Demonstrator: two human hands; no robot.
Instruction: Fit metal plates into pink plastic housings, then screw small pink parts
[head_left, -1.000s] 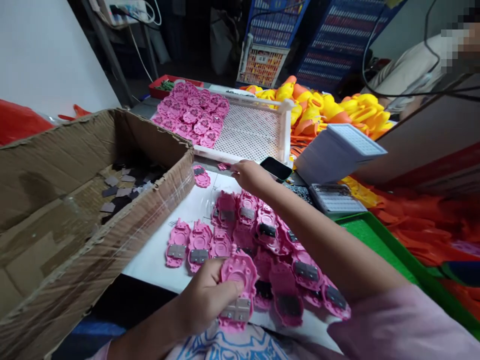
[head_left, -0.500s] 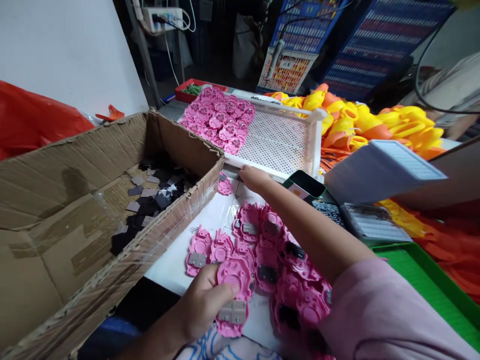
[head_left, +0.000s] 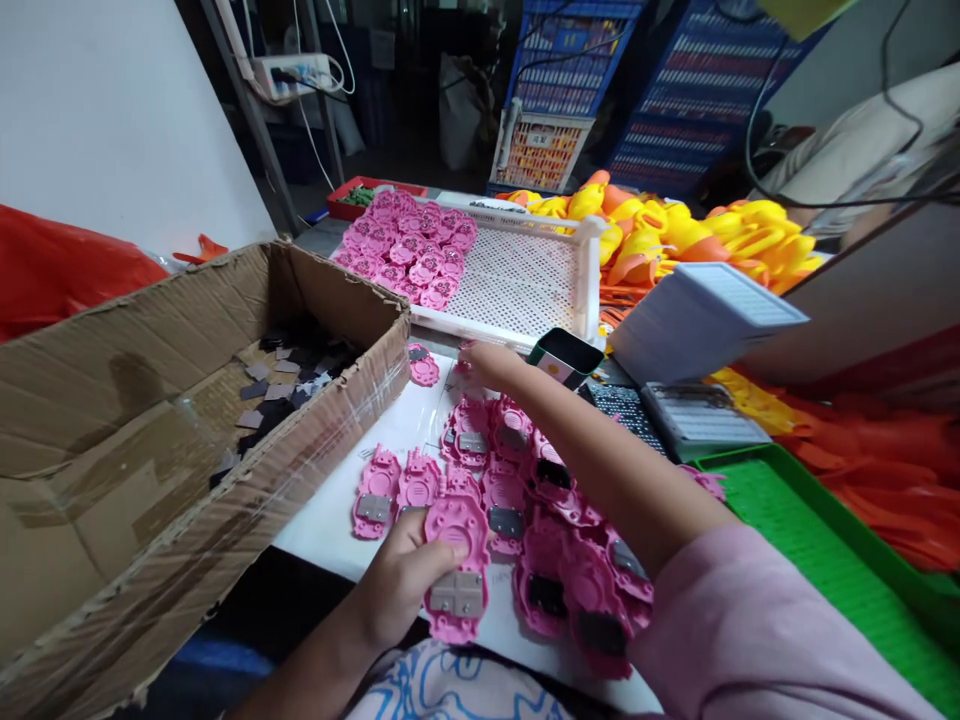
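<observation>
My left hand (head_left: pixel 409 570) is closed on a pink plastic part (head_left: pixel 457 545), its thumb over the face and a grey plate with screws at the lower end. My right hand (head_left: pixel 484 365) reaches forward to the near edge of the white perforated tray (head_left: pixel 525 280); its fingers are closed around a small pink piece (head_left: pixel 463 358), mostly hidden. Another pink part (head_left: pixel 424 366) lies left of it. Several similar pink parts (head_left: pixel 506 490) with grey or black plates cover the white sheet between my arms. Round pink pieces (head_left: pixel 409 245) fill the tray's left side.
A cardboard box (head_left: pixel 330 440) with dark flat pieces stands at the left. On the right are a dark green container (head_left: pixel 566 355), a white box (head_left: pixel 697 315), a green tray (head_left: pixel 832 560) and yellow-orange items (head_left: pixel 645 235).
The view has shifted slightly to the right. Beside the tray's near edge, a pink piece now shows at my right fingers. My left hand still holds its pink part.
</observation>
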